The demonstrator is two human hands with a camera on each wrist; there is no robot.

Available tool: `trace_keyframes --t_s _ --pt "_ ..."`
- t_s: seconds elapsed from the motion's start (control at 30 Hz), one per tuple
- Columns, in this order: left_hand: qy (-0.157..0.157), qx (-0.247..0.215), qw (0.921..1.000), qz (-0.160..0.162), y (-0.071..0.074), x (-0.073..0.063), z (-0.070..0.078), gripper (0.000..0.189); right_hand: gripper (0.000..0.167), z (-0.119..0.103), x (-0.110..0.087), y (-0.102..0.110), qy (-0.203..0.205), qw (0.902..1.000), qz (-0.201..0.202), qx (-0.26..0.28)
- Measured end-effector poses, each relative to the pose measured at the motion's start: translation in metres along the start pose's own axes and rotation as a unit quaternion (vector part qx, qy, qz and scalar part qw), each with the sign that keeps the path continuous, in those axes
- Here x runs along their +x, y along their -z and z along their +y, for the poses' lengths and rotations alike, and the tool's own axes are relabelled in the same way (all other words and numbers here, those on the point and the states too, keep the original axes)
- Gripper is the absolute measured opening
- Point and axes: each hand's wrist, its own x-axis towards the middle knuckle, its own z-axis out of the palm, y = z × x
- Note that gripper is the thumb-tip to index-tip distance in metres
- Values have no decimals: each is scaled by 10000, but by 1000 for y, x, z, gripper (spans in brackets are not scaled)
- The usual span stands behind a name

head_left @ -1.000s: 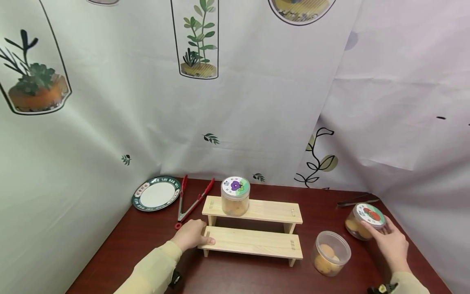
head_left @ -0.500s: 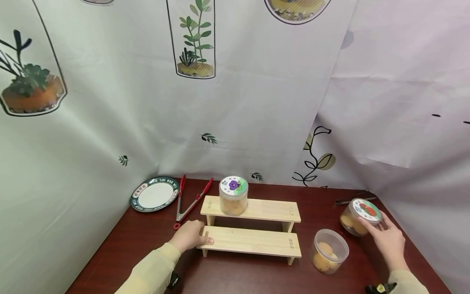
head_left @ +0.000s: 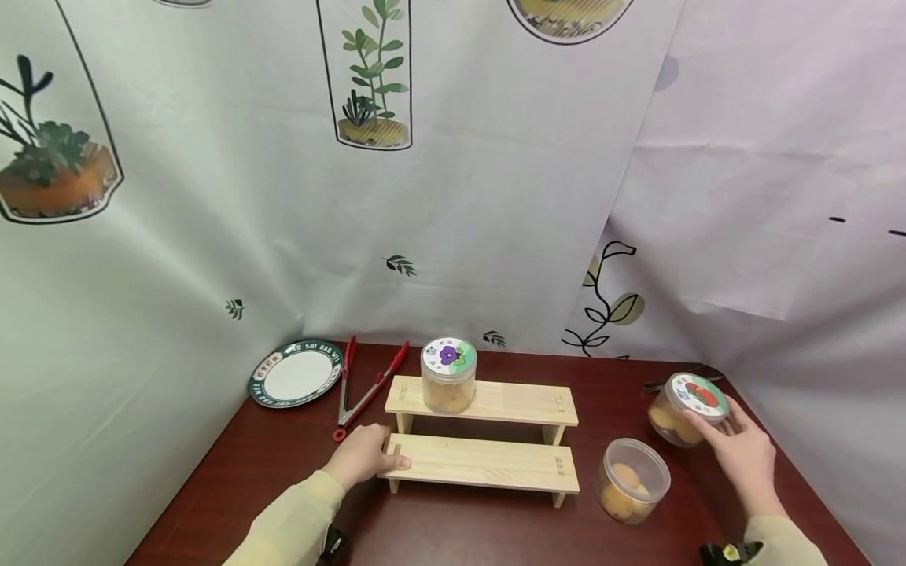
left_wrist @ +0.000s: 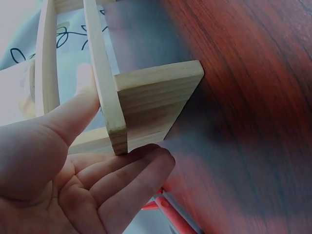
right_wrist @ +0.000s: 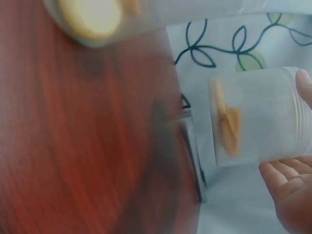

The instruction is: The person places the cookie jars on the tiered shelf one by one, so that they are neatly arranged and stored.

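My left hand (head_left: 362,456) grips the left end of the lower board of a two-step wooden stand (head_left: 488,464). In the left wrist view its thumb lies over the board and its fingers sit by the end and leg. At the right, my right hand (head_left: 743,452) holds a clear plastic jar (head_left: 668,420) between thumb and fingers. Its round lid (head_left: 699,395) bears a tomato picture, and biscuits show inside. The right wrist view has this jar (right_wrist: 263,117) raised over the table. A lidless jar (head_left: 633,481) of round biscuits stands between it and the stand.
A lidded jar (head_left: 449,376) with a purple flower label stands on the upper step. Red-handled tongs (head_left: 361,405) and a green-rimmed plate (head_left: 296,374) lie at the back left. Metal tweezers (right_wrist: 194,156) lie at the back right, by the patterned cloth wall (head_left: 467,196).
My right hand has lifted the tomato-lid jar a little and brought it slightly left. The left hand keeps its hold on the stand. The whole head view has shifted slightly.
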Motion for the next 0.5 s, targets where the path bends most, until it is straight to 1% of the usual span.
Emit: trace_keyframes --t_s 0.17,0.37,0.5 --pt "6 -11 10000 -23 1 0 0 42 85 -11 -6 0 150 9998 -72 88" --pt "-11 -37 10000 6 1 -1 1 41 84 -27 -14 -2 468 9986 -212 114" --pt "25 -15 10000 -36 2 0 0 43 82 -37 -19 -3 719 9960 -368 371"
